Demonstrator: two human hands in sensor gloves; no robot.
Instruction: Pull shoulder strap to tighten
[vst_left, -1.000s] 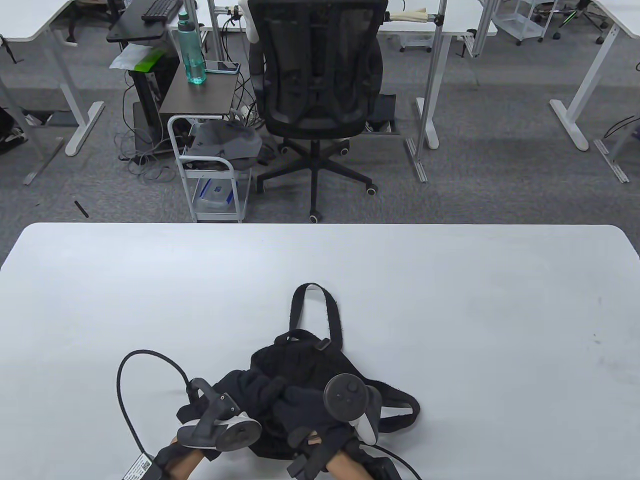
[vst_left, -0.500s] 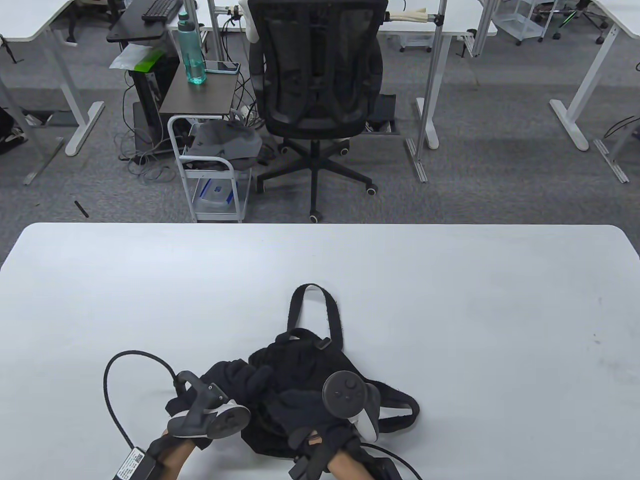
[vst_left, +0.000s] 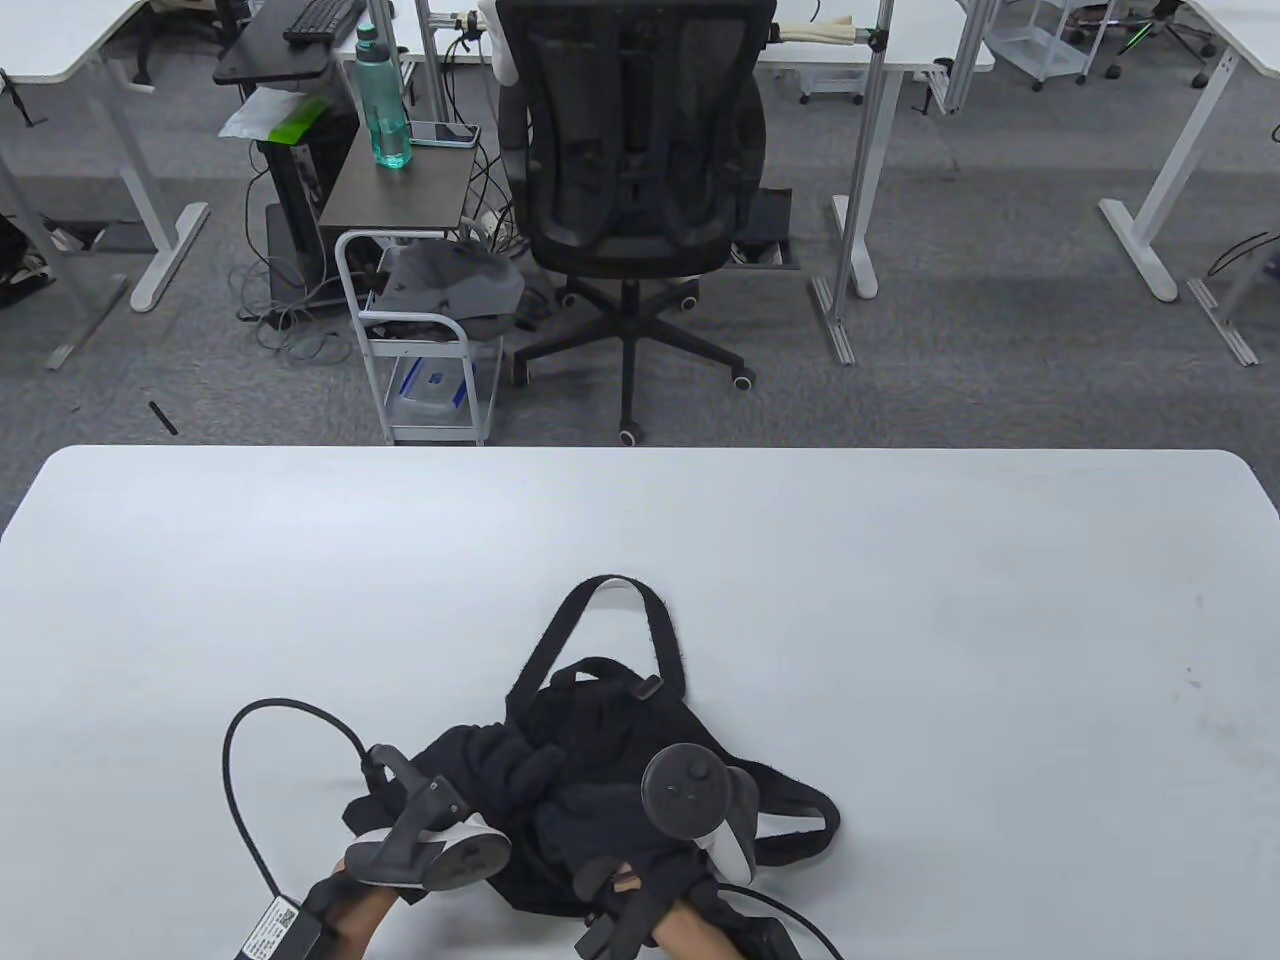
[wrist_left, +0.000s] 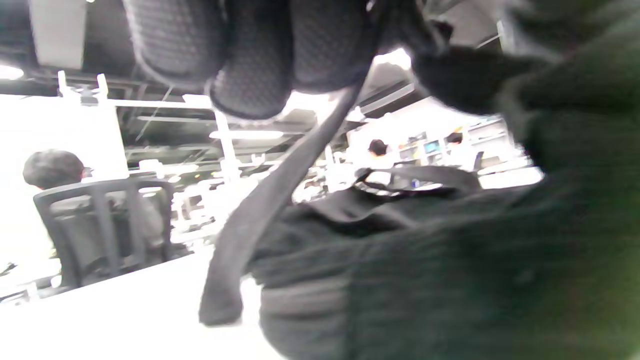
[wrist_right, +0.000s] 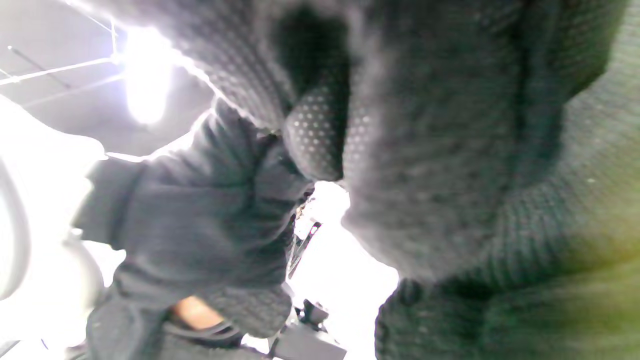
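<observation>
Nothing here can actually be read. The only thing bearing print is a small white label (vst_left: 272, 925) on the cable box by my left wrist, at the lower left of the table view; it carries a dark square code and some lines of tiny print, all too small to make out. In the upper left of that view, the clear box (vst_left: 432, 385) on the lower shelf of the white cart has a blue-and-white sticker, but no letters on it are legible. My two wrist views are blurred and show no writing at all.
</observation>
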